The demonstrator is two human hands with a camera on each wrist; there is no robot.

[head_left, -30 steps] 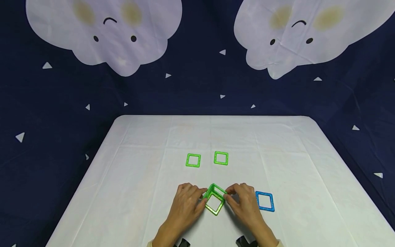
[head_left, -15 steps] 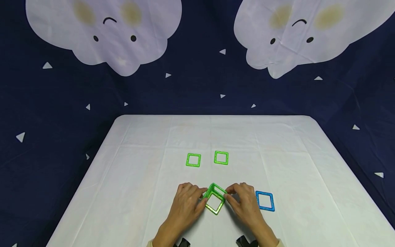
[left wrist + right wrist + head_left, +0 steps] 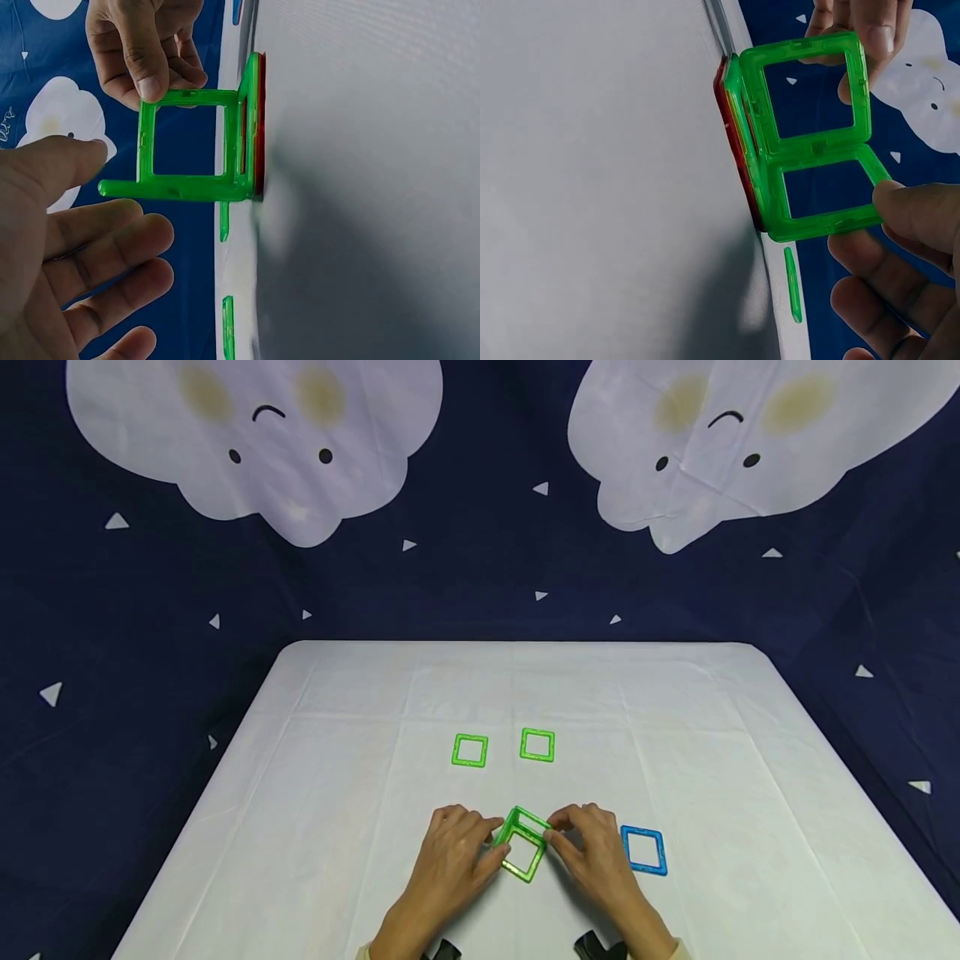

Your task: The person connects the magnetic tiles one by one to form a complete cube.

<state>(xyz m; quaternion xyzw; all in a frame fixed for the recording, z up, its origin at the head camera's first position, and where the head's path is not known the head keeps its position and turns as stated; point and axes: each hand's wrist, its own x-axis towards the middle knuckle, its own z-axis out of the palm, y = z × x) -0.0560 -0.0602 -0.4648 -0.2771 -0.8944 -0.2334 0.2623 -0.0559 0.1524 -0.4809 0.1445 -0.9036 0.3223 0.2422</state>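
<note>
Right hand (image 3: 597, 857) pinches an edge of the green magnetic-tile structure (image 3: 817, 147); left hand (image 3: 454, 858), fingers spread, flanks it.

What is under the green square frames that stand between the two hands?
Under the green square frames, a red piece shows edge-on, against the white tabletop. Its face is covered, so I cannot tell its full shape.

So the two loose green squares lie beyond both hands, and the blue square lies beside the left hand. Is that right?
Not quite: the blue square lies beside the right hand, not the left hand; the head view shows it. The two loose green squares do lie beyond both hands.
</note>
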